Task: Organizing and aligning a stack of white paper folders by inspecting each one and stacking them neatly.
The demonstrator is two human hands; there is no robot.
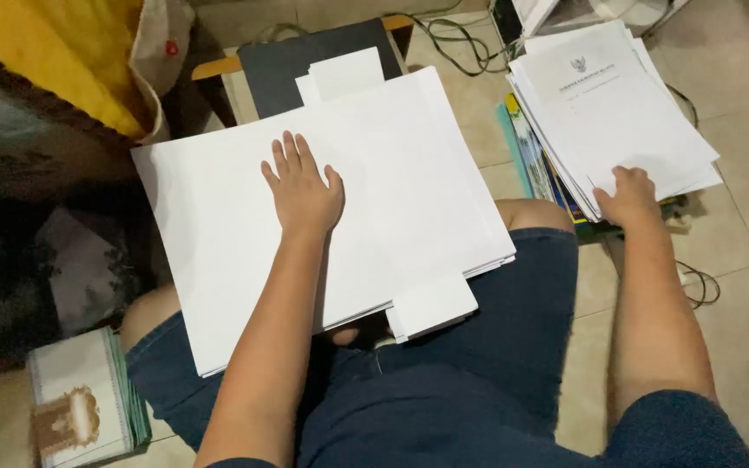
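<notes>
- The left hand (302, 189) lies flat, palm down and fingers spread a little, on a broad stack of blank white sheets (218, 260) resting across the person's lap.
- That stack sits slightly fanned, its edges out of line; a smaller white slip (431, 305) pokes out from under its near edge, and another small white piece (344, 74) shows at its far edge.
- The right hand (628, 198) reaches out to the side, fingers curled onto the near corner of a second pile of printed papers (617, 113) lying on the tiled floor (739, 260); whether it pinches a sheet I cannot tell.
- This second pile rests on some coloured booklets (532, 156), well apart from the lap stack.
- A dark board (279, 65) lies beyond the lap stack.
- A green-edged booklet stack (80, 403) lies on the floor by the left knee.
- Yellow cloth (62, 52) sits at the far left.
</notes>
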